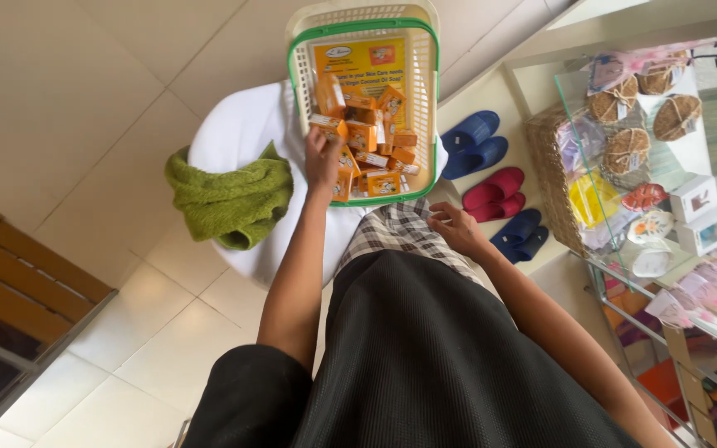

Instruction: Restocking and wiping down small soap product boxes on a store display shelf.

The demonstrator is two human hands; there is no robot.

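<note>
Low in the frame the right hand (456,226) rests on the checked cloth (400,232) at the person's knee, fingers loosely spread and holding nothing. Just above it, at centre, the left hand (322,159) reaches over the near rim of the basket (295,75), fingers closed on a small orange box (329,126) among the other orange boxes (379,141) heaped inside. The basket sits on a white seat (230,133), a green towel (230,199) left of it. Bare tiled floor (85,83) lies open to the upper left; slippers (491,178) and a glass shelf (665,149) crowd the right.
</note>
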